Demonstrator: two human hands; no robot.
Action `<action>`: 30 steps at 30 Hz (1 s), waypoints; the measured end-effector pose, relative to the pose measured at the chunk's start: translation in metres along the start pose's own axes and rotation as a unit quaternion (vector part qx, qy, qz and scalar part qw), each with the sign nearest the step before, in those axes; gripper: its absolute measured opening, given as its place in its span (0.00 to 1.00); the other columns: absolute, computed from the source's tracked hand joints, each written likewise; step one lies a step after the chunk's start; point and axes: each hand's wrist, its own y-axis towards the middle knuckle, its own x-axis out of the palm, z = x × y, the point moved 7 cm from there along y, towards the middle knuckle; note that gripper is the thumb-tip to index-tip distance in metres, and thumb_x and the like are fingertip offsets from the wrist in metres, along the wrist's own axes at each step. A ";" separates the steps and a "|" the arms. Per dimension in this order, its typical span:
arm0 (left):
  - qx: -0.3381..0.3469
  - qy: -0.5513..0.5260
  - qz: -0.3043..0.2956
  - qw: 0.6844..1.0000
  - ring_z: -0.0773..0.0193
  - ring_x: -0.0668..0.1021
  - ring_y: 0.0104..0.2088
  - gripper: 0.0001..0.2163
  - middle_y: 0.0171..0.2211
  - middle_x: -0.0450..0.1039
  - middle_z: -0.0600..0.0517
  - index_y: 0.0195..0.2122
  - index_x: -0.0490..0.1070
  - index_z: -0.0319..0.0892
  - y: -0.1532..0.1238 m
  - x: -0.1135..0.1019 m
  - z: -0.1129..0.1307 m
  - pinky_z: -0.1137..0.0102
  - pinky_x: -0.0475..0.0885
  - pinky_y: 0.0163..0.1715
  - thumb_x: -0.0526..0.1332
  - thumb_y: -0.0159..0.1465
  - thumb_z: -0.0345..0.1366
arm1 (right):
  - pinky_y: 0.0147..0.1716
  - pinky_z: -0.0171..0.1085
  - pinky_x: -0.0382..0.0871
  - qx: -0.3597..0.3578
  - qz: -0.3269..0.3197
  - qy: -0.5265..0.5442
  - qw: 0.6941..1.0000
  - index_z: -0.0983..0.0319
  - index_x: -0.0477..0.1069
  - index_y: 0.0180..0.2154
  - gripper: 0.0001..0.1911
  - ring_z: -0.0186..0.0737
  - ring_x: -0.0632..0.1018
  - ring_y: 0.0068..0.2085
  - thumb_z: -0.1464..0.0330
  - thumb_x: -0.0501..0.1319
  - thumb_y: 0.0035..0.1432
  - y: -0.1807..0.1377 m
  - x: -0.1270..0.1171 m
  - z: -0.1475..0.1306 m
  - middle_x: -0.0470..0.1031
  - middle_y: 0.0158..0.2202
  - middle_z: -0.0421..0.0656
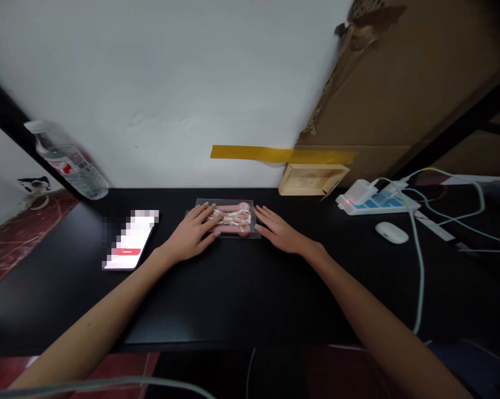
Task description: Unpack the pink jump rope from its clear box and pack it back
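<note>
A clear, flat plastic box (pixel 232 231) lies on the black table, with pink pieces and small white-and-pink parts showing through it; I cannot tell exactly what they are. My left hand (pixel 190 233) rests over the box's left end, fingers stretched and spread across its top. At the right end, my right hand (pixel 279 230) lies with its fingers extended, the fingertips touching or very close to the box's edge. Neither hand is wrapped around anything. The left fingers cover part of the contents.
Left of my hands lies a lit phone (pixel 129 244), with a plastic bottle (pixel 73 163) leaning behind it. A shallow wooden box (pixel 312 180) stands against the wall. On the right are a power strip (pixel 378 202), cables (pixel 419 271) and a white mouse (pixel 391 233) on the black table (pixel 241 305).
</note>
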 end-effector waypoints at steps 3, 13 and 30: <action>-0.001 -0.001 -0.001 1.000 0.46 0.58 0.69 0.22 0.69 0.57 0.43 0.66 0.62 0.44 0.000 0.000 -0.001 0.46 0.58 0.65 0.51 0.74 0.44 | 0.70 0.61 0.45 0.009 0.005 0.005 1.000 0.49 0.50 0.71 0.38 0.53 0.48 0.73 0.41 0.43 0.67 -0.002 -0.005 -0.001 0.49 0.73 0.40; 0.012 0.005 -0.026 1.000 0.46 0.55 0.71 0.24 0.70 0.53 0.42 0.69 0.57 0.42 -0.002 0.006 -0.006 0.47 0.55 0.66 0.49 0.76 0.45 | 0.69 0.59 0.50 0.080 0.062 0.032 0.994 0.53 0.57 0.69 0.38 0.53 0.57 0.71 0.41 0.45 0.66 -0.005 -0.019 0.016 0.58 0.70 0.46; 0.019 -0.015 0.000 1.000 0.49 0.56 0.70 0.22 0.70 0.56 0.45 0.69 0.59 0.46 -0.004 0.004 -0.010 0.47 0.56 0.66 0.46 0.77 0.44 | 0.66 0.55 0.59 0.027 0.103 0.147 0.983 0.58 0.75 0.56 0.25 0.51 0.71 0.63 0.52 0.55 0.67 0.000 -0.026 0.003 0.75 0.60 0.48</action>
